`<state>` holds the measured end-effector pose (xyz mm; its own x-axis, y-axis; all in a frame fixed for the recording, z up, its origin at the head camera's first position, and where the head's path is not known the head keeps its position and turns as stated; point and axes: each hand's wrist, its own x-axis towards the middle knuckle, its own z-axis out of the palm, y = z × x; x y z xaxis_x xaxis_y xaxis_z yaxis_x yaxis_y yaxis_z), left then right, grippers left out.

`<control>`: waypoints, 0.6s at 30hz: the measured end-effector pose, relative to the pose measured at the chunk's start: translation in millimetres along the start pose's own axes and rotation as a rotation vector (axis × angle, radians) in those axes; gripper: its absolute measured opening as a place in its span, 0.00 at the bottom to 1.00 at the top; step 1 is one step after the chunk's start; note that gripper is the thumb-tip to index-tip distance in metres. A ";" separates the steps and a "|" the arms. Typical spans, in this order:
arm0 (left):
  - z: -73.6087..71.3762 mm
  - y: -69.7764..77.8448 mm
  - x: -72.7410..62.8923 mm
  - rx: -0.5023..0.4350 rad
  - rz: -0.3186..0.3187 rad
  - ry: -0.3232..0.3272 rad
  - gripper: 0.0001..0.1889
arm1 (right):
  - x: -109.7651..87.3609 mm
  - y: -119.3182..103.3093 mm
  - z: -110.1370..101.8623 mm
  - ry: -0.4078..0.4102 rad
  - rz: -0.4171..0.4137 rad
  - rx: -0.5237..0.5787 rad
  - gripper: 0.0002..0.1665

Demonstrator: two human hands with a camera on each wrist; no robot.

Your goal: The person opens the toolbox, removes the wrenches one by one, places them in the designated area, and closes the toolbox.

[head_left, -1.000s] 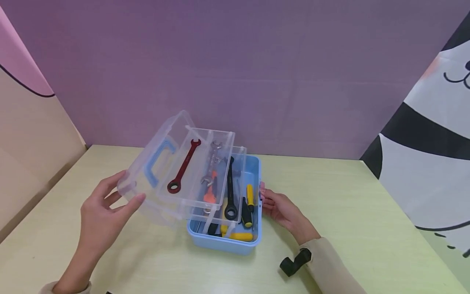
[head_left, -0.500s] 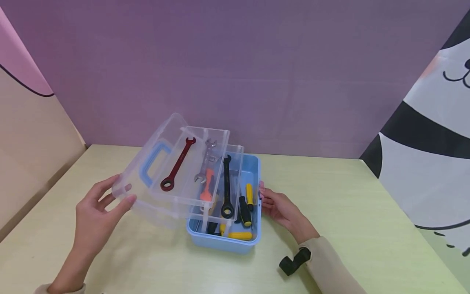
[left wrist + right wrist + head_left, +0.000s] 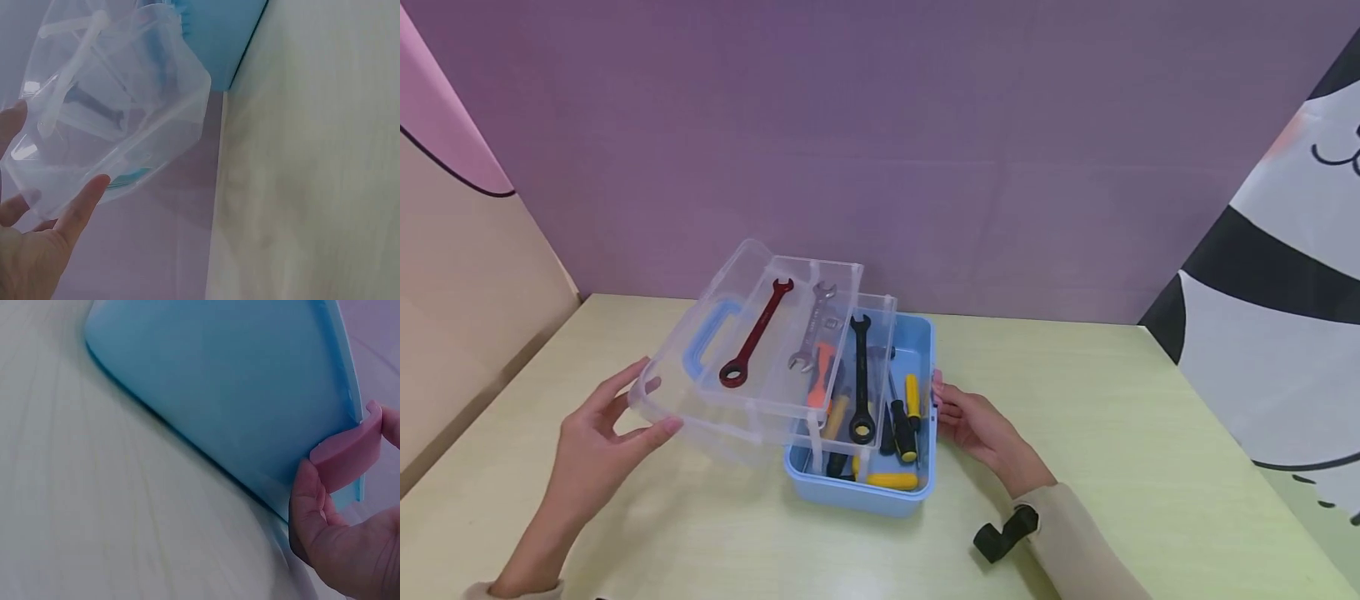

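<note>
My left hand holds the left edge of a clear plastic lid between thumb and fingers, and the lid leans out leftward, raised above the table. Two clear trays are stepped out between the lid and a light blue toolbox. A red wrench and a silver wrench show in the upper trays' area, and a black wrench lies further right. On the box's right side, my right hand pinches a pink latch between thumb and fingers.
Inside the box lie a yellow-handled screwdriver, a black-handled one and another yellow handle. An orange tool shows through the clear plastic. A purple backdrop stands behind the pale table.
The lid has swung a little further left and down with my left hand. Both trays and their wrenches shifted left with it, uncovering more of the box. My right hand stayed at the latch.
</note>
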<state>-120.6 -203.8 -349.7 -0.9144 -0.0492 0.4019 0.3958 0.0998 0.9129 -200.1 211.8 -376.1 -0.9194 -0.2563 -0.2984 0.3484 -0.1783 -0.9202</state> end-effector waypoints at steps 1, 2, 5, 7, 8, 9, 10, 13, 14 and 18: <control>0.0 -1.4 0.2 -0.007 0.001 -0.004 0.37 | -0.2 -0.5 -0.6 0.001 -0.001 0.002 0.17; 0.1 -2.8 0.6 -0.016 0.004 -0.008 0.37 | -0.5 -1.2 -1.2 0.001 0.000 0.006 0.17; 0.6 -6.3 1.7 -0.017 0.025 -0.021 0.39 | -1.2 -2.4 -3.2 -0.002 -0.005 0.003 0.16; 0.0 -8.8 1.7 -0.010 0.034 -0.033 0.40 | -1.7 -2.2 -3.4 -0.003 -0.005 0.002 0.16; -0.7 -10.1 1.2 0.002 0.031 -0.039 0.41 | -1.6 -1.8 -3.2 -0.002 -0.004 0.001 0.15; -1.3 -11.3 0.6 0.022 0.029 -0.043 0.41 | -1.7 -1.3 -2.7 0.001 -0.004 -0.003 0.15; -2.0 -12.8 0.1 0.049 0.024 -0.045 0.42 | -1.8 -0.8 -1.9 0.005 -0.005 -0.005 0.14; -3.2 -17.1 -1.4 0.169 0.016 -0.036 0.43 | -2.0 0.2 0.6 0.021 -0.008 -0.017 0.13; -3.3 -18.3 -2.0 0.208 0.011 -0.029 0.43 | -1.8 0.4 1.1 0.022 -0.010 -0.024 0.13; -3.7 -23.3 -4.1 0.293 -0.018 0.000 0.42 | -1.6 0.6 4.2 0.022 -0.022 -0.040 0.12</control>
<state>-125.8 -209.7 -372.4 -0.9211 -0.0536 0.3855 0.3378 0.3819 0.8602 -197.7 208.1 -375.1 -0.9307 -0.2321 -0.2828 0.3206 -0.1451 -0.9360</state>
